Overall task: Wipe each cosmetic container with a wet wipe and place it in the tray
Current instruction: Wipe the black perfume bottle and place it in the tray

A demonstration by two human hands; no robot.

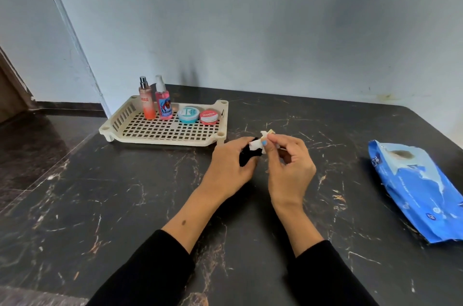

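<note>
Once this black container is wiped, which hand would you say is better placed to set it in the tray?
Probably the left hand: it already grips the black container and lies nearer the tray. The right hand pinches the wet wipe.

Black marble table [125,205] against pale blue-grey wall [250,17]; dark glossy floor [37,145] left.

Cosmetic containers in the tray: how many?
4, along its back: peach spray bottle, pink spray bottle, teal jar, red tin. A fifth is in the hands.
</note>
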